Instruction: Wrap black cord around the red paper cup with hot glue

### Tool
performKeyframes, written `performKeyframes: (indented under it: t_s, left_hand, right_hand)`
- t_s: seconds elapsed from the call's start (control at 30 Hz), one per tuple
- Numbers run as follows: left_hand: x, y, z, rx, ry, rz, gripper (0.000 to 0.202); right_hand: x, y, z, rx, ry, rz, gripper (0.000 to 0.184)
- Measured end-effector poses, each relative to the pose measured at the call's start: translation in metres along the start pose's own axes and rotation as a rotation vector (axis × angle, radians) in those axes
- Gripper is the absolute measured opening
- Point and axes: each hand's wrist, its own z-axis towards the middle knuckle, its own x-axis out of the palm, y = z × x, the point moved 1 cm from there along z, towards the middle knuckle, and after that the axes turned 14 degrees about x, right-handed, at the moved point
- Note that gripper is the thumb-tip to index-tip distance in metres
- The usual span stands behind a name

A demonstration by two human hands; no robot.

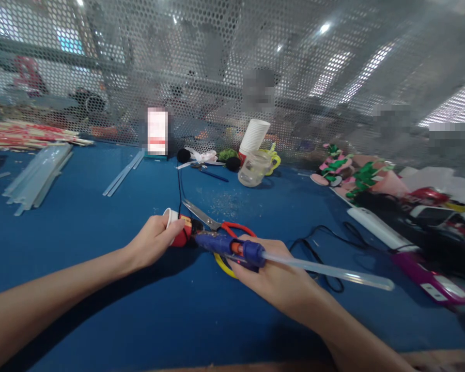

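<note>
My left hand [155,238] is closed around a small red paper cup [183,235] tipped on its side, its white rim facing left. Black yarn [179,191] runs from the cup back to a black yarn ball [183,155]. My right hand [269,271] grips a blue hot glue gun [217,244], its nozzle at the cup's dark base; whether they touch I cannot tell. A long clear glue stick [333,269] sticks out of the gun's rear. Just behind the gun lie scissors [201,214] with a red handle, partly hidden by it.
Glue sticks [39,175] lie at the left, beside red-and-white sticks [27,135]. Along the back stand a lit phone [157,132], stacked paper cups [256,135] and a clear plastic cup [251,169]. A purple-and-white power strip [430,276], black cord [318,258] and craft flowers [337,168] occupy the right.
</note>
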Motion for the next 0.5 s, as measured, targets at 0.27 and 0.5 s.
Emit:
performKeyframes:
  t_s: [0.27, 0.5]
  left_hand:
    - [-0.001, -0.001, -0.001, 0.036, 0.007, 0.042, 0.036]
    - [0.000, -0.002, -0.002, 0.058, 0.023, 0.089, 0.036]
  right_hand:
    - [-0.005, 0.004, 0.005, 0.143, -0.007, 0.078, 0.010]
    - [-0.016, -0.019, 0.027, 0.318, 0.136, 0.502, 0.021]
